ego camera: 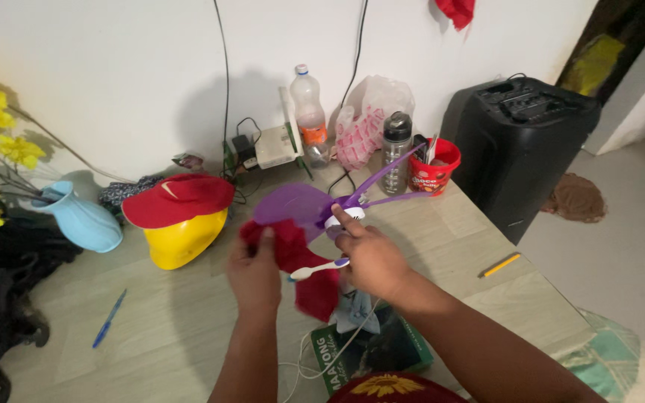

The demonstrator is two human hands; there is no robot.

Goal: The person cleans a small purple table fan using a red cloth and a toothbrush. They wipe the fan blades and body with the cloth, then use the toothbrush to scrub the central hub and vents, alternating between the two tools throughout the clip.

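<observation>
Right hand (371, 257) grips purple fan (300, 205).

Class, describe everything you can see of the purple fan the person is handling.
The purple fan looks like plastic, with broad rounded blades on a white hub. It is held tilted above the table. The right hand grips the hub, and the left hand presses a red cloth against one blade.

left hand (254, 272) gripping; right hand (367, 257) gripping
</observation>
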